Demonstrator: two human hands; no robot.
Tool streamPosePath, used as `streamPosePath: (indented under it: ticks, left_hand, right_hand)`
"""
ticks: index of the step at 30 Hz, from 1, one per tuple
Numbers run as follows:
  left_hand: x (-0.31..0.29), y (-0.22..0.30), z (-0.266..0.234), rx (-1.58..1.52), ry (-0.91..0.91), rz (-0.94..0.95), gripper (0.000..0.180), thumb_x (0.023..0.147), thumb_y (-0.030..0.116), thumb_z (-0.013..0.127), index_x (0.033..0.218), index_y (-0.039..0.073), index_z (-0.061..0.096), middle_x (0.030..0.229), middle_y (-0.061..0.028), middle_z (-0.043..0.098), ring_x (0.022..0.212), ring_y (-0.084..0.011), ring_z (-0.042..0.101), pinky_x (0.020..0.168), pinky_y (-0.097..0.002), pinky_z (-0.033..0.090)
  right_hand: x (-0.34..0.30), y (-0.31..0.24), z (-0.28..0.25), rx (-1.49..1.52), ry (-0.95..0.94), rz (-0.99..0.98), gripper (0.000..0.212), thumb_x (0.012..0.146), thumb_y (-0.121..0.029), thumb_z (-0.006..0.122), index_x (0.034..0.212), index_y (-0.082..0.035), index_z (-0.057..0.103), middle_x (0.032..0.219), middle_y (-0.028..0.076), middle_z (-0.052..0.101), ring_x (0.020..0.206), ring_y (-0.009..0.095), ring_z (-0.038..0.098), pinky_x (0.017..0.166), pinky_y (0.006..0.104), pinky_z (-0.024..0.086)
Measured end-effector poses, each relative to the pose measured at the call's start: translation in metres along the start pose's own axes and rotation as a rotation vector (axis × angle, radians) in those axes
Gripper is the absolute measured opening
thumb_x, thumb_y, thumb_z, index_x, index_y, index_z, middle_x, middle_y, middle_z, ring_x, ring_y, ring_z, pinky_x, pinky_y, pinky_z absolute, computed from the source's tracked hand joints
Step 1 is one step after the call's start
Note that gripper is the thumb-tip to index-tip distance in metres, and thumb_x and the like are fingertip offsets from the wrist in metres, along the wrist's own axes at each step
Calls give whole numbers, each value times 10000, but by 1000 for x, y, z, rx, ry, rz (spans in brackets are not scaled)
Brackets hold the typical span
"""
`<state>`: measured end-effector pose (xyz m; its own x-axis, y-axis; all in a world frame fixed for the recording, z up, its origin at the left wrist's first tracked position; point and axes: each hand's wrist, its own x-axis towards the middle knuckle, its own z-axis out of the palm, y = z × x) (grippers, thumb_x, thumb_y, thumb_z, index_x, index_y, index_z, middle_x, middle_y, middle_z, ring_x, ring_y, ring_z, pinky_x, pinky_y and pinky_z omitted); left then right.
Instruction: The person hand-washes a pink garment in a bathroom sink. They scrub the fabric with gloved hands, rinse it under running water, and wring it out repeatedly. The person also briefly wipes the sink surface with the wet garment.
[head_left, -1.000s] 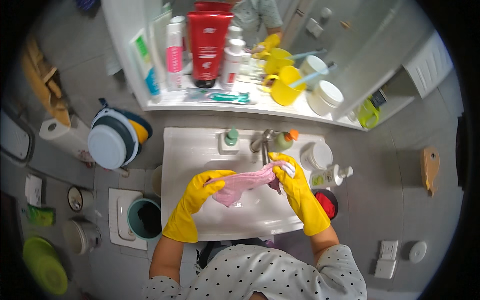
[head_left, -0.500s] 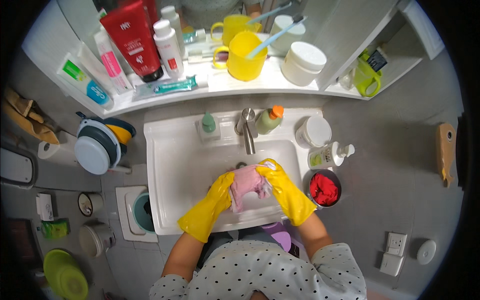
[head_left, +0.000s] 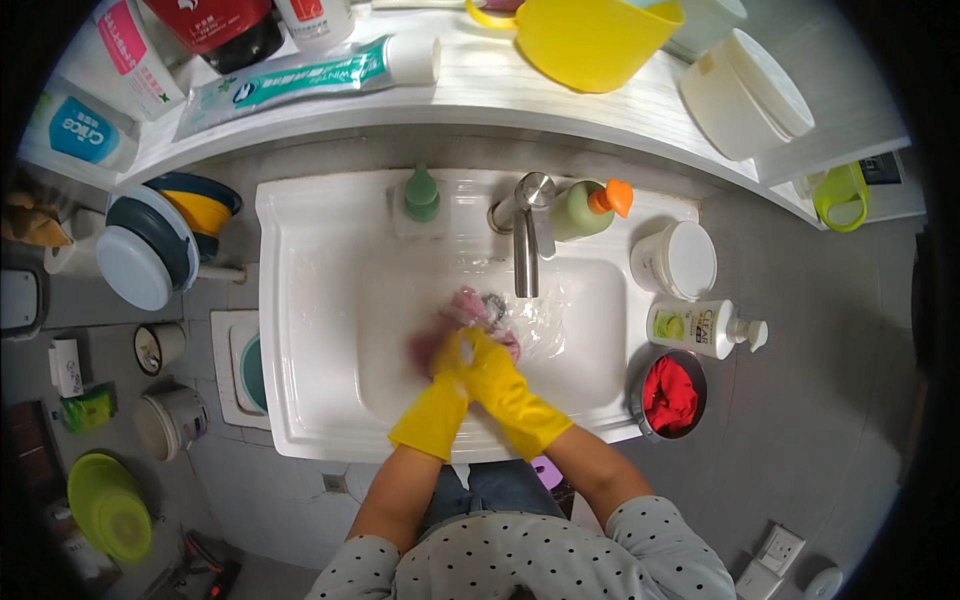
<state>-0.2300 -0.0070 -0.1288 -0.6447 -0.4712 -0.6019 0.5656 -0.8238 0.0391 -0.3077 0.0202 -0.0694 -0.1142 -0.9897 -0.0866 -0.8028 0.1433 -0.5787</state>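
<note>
Both my hands wear yellow rubber gloves and work low in the white sink [head_left: 320, 330]. My left hand [head_left: 443, 385] and my right hand [head_left: 495, 375] are pressed together, closed on a wet pink cloth [head_left: 468, 308]. Folds of it stick out beyond the gloves, close to the drain [head_left: 493, 305]. Motion smears the fingers of my left hand and the cloth's left part. A little clear water ripples in the basin, just right of the cloth. Above it stands the metal faucet [head_left: 526, 250], its spout pointing toward me.
Behind the basin stand a green soap dispenser [head_left: 421, 195] and a green bottle [head_left: 583, 212] with an orange pump. Along the right rim sit a white tub [head_left: 680, 262], a white pump bottle [head_left: 695, 329] and a pot [head_left: 648, 420] holding red cloth [head_left: 670, 393]. A shelf [head_left: 480, 110] overhangs the back.
My hands have come together and moved slightly left, bunching up the cloth that was spread between them. Water now shows in the basin. My view has tipped down closer to the sink.
</note>
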Motion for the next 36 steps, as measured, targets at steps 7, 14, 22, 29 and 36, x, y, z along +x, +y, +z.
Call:
streamPosePath:
  ticks: [7, 14, 22, 29, 36]
  left_hand:
    - [-16, -26, -5, -78, 44, 19, 399, 955, 252, 591, 1306, 66, 565, 1254, -118, 637, 1114, -282, 621, 927, -399, 507]
    - [-22, -23, 0, -87, 25, -10, 426, 945, 249, 617, 1315, 48, 551, 1252, -115, 633, 1107, -255, 619, 914, -375, 509]
    - [-44, -25, 20, -147, 9, 26, 462, 934, 245, 647, 1326, 28, 535, 1249, -112, 628, 1100, -223, 617, 898, -348, 512]
    - [-147, 67, 78, 163, -179, -100, 491, 931, 241, 666, 1339, 11, 520, 1247, -111, 624, 1100, -191, 613, 893, -316, 513]
    - [-108, 43, 59, -6, -155, 59, 416, 970, 231, 606, 1324, 26, 529, 1195, -109, 637, 1061, -191, 626, 876, -319, 529]
  right_hand:
    - [30, -5, -38, 244, -113, -2, 370, 909, -284, 597, 1208, -66, 620, 1159, 187, 657, 1123, 383, 597, 990, 416, 444]
    - [23, 5, -17, 168, -158, 98, 275, 950, -186, 520, 1161, -70, 652, 1164, 202, 654, 1118, 390, 601, 979, 396, 453]
    - [13, -31, -65, 276, 22, -62, 244, 1003, -213, 537, 1174, -61, 623, 1051, 85, 678, 937, 205, 609, 836, 332, 495]
    - [18, -35, -91, 1012, -108, 616, 235, 973, -271, 639, 1078, -62, 661, 887, 70, 691, 838, 176, 669, 753, 323, 544]
    - [21, -48, -98, 870, -305, 411, 243, 948, -245, 632, 1109, -64, 654, 923, 90, 677, 883, 221, 657, 799, 355, 530]
